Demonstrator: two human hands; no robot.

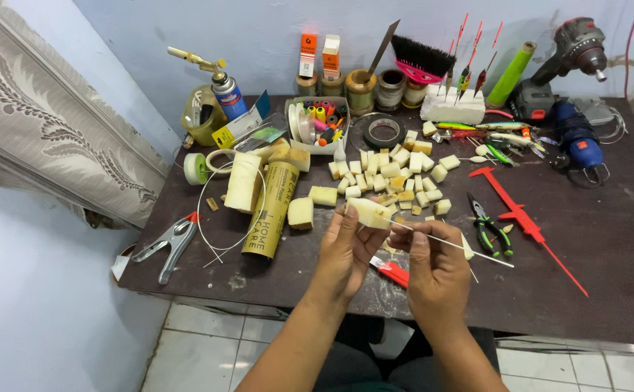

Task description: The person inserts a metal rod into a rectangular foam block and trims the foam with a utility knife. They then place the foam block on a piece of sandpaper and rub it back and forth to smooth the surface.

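Note:
My left hand (344, 250) grips a pale yellow foam block (369, 213) above the front of the dark table (607, 247). My right hand (436, 265) pinches a thin white rod (469, 250) whose left end enters the block; the rod runs right and slightly down past my fingers. Under my hands a red-handled cutter (391, 272) lies on the table. Behind the block sits a pile of several small cut foam cubes (393, 178).
A yellow tube (271, 210), larger foam pieces (301, 213) and a metal clamp (166, 245) lie at the left. Green pliers (487, 229) and a red caliper (524, 218) lie to the right. A gas torch (224, 91), thread spools, a brush, fishing floats and drills line the back.

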